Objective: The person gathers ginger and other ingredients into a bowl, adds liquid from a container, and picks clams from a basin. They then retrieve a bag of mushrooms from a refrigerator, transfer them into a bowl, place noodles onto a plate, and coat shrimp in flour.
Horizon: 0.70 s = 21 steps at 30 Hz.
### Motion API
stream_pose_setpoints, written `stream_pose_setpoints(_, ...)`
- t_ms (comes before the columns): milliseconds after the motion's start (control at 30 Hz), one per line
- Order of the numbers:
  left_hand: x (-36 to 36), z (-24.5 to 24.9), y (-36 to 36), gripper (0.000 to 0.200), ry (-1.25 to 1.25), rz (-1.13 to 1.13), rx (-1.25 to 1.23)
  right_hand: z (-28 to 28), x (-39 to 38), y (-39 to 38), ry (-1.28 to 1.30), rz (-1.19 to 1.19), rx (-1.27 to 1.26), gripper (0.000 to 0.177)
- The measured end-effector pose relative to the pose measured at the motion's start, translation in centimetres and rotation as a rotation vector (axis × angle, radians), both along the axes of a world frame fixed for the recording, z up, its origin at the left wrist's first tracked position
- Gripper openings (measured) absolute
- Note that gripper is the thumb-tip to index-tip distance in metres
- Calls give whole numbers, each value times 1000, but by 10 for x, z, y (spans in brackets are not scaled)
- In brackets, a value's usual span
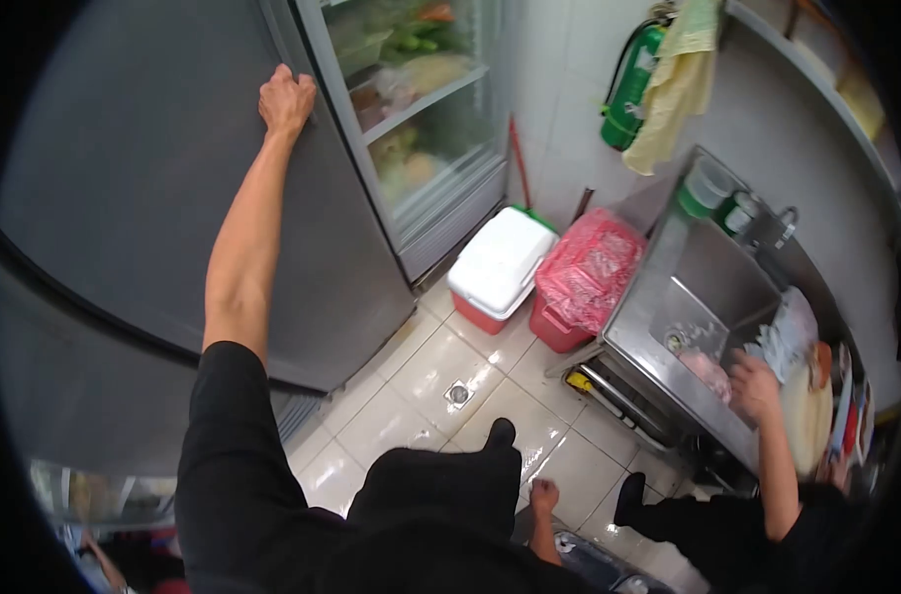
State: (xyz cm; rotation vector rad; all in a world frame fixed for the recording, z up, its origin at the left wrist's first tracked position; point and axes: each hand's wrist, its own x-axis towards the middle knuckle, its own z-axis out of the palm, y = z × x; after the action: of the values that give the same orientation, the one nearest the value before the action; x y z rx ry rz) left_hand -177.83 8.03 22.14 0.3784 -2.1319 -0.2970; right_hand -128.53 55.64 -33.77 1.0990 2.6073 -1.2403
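My left hand [287, 99] is stretched far forward, its fingers curled around the handle edge of a grey refrigerator door [163, 148]. Just beside it stands a glass-fronted display fridge [426, 109] with green vegetables and wrapped food on its shelves. Low near my body, my right hand [543, 495] hangs with its fingers curled in; nothing sticks out of it. A dark surface [609, 572] lies close below that hand, partly cut off by the frame.
A co-worker's hand [755, 386] reaches into a steel sink [658, 342] at right. Against the wall stand a white-lidded cooler [503, 259] and a pink plastic-covered bin [594, 262]. A green fire extinguisher [633, 87] hangs above. The tiled floor [421, 366] looks wet.
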Motion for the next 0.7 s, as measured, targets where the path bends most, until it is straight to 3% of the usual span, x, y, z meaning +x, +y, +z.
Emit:
stream_pose_setpoints(33, 0, -2, 2, 26, 40, 15, 27, -17, -33, 10, 122, -12, -124, 25)
stream_pose_setpoints(67, 5, -3, 6, 26, 21, 53, 17, 19, -76, 12, 4, 60, -55, 25)
stream_pose_setpoints(133, 33, -5, 27, 28, 0, -21, 84, 21, -135, 17, 35, 169, -104, 25)
stream_pose_setpoints(200, 84, -4, 75, 37, 78, -84, 243, 45, -181, 8, 98, 284, -133, 23)
stream_pose_setpoints(233, 112, -6, 86, 41, 117, -106, 96, 35, -199, 5, 90, 334, -217, 21)
stream_pose_setpoints(267, 139, -11, 98, 41, 134, -152, 130, 33, -215, -2, 76, 382, -265, 20)
stream_pose_setpoints(300, 172, -14, 109, 36, 92, -62, 148, 52, -231, -11, 37, 457, -245, 20)
stream_pose_setpoints(333, 203, -22, 124, 30, 231, -130, 183, 59, -241, -21, 8, 489, -322, 20)
stream_pose_setpoints(367, 246, -30, 128, 22, 200, 3, -64, 57, -249, -30, -60, 556, -295, 20)
stream_pose_setpoints(400, 321, -61, 86, 17, 101, 83, -808, 54, -255, -38, -128, 627, -268, 20)
stream_pose_setpoints(433, 363, -65, 101, 17, 77, 112, -809, 52, -259, -46, -143, 661, -268, 20)
stream_pose_setpoints(533, 468, -68, 153, 41, -69, 1074, -1103, 47, -264, -61, -165, 864, -329, 16)
stream_pose_setpoints(567, 507, -78, 161, 39, 220, 526, -462, 46, -269, -65, -208, 973, -280, 18)
stream_pose_setpoints(700, 550, -71, 183, 41, 695, 808, -91, 34, -288, -80, -292, 1250, -54, 23)
